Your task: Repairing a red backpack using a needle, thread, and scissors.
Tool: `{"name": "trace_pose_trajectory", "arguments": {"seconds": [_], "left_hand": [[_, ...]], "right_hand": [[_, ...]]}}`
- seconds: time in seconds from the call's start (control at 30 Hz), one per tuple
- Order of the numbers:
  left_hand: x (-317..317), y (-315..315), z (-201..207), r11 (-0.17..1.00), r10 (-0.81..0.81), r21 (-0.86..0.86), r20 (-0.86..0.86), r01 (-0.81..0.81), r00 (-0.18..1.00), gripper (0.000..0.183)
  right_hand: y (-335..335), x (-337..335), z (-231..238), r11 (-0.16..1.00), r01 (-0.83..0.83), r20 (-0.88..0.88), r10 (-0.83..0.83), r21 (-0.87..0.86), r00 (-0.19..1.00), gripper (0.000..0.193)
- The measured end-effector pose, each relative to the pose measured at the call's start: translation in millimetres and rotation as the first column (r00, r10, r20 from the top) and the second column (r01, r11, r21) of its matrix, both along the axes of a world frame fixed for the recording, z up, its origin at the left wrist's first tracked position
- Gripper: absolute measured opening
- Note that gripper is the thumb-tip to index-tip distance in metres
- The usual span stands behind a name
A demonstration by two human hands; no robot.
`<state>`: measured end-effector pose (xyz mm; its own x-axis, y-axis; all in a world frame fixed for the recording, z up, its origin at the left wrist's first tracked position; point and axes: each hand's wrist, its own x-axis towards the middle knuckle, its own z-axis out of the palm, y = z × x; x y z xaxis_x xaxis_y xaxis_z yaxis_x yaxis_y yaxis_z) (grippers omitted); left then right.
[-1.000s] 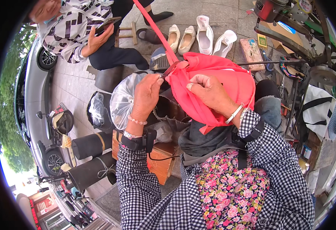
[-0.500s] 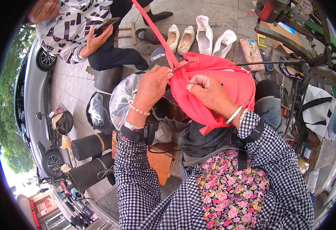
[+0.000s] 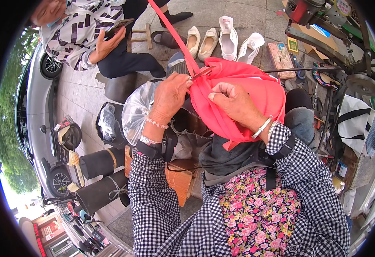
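Observation:
Across my lap lies a coral-red cloth bag (image 3: pixel 260 92), its fabric bunched at the left. From that bunched part a long red strap (image 3: pixel 170 29) runs up past the top edge. My left hand (image 3: pixel 170 95) is closed at the bag's left edge, holding a thin pointed blade (image 3: pixel 203 73) that sticks out to the right over the cloth; its handle is hidden in my fingers. With thumb and bent fingers, my right hand (image 3: pixel 234 103) pinches a fold of the bag just right of the blade. What lies beneath the fold is hidden.
Beige flats (image 3: pixel 207 44) and white shoes (image 3: pixel 227 43) stand on the paving ahead. A seated person (image 3: pixel 84 32) holds a phone at upper left. Tools and a metal machine (image 3: pixel 360 81) crowd the right. Black rolls (image 3: pixel 99 192) and a clear plastic bag (image 3: pixel 137 112) are left.
Both hands keep their hold in nearly the same place. The blade's tip and the bag's cloth have shifted only very slightly.

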<state>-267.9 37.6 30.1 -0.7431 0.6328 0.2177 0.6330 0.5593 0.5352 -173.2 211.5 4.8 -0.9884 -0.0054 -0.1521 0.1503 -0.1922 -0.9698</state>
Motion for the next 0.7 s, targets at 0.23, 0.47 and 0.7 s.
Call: {"name": "trace_pose_trajectory", "arguments": {"seconds": [0.23,0.47,0.7], "left_hand": [[-1.9,-13.7,-10.3,0.996,-0.024,-0.093,-0.071,0.017,0.997,0.012],[2.5,-10.5,-3.1,0.985,0.045,0.163,0.064,-0.055,0.997,0.008],[-10.3,-3.1,-5.8,1.0,-0.016,0.02,0.151,0.013,0.988,0.013]], "right_hand": [[0.7,0.3,-2.9,0.999,-0.014,-0.02,0.015,0.049,1.0,0.014],[-1.9,2.0,-6.5,0.999,-0.033,-0.047,0.034,0.025,0.998,0.014],[-2.5,5.0,-2.8,0.998,-0.055,-0.028,0.056,0.041,0.998,0.015]]}}
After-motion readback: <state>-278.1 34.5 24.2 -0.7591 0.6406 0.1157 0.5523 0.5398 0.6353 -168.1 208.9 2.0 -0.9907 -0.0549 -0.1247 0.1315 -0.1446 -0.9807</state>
